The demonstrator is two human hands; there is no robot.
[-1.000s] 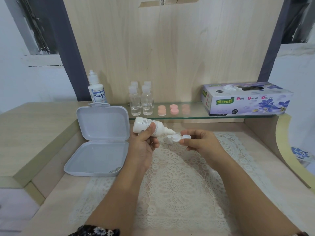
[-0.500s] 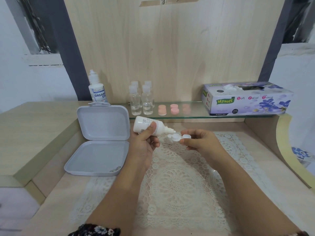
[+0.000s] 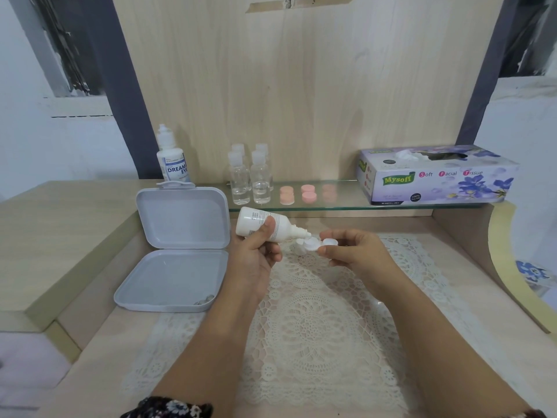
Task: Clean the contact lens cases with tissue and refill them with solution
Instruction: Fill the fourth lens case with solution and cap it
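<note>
My left hand (image 3: 256, 254) grips a small white solution bottle (image 3: 265, 226), tipped on its side with the nozzle pointing right. The nozzle tip sits just over a white contact lens case (image 3: 310, 245), which my right hand (image 3: 352, 251) pinches by its right end, above the lace mat. The case's wells are open; whether liquid is in them cannot be seen. Several pink lens cases (image 3: 307, 193) lie on the glass shelf (image 3: 301, 206) behind. A purple tissue box (image 3: 437, 176) stands at the shelf's right end.
An open grey plastic box (image 3: 177, 254) lies left of my hands, lid leaning upright. A larger solution bottle (image 3: 173, 159) stands behind it. Several small clear bottles (image 3: 250, 176) stand on the shelf. A lace mat (image 3: 307, 312) covers the desk in front of me.
The bottle's nozzle has tipped slightly lower and closer over the case. Both hands stay in nearly the same place.
</note>
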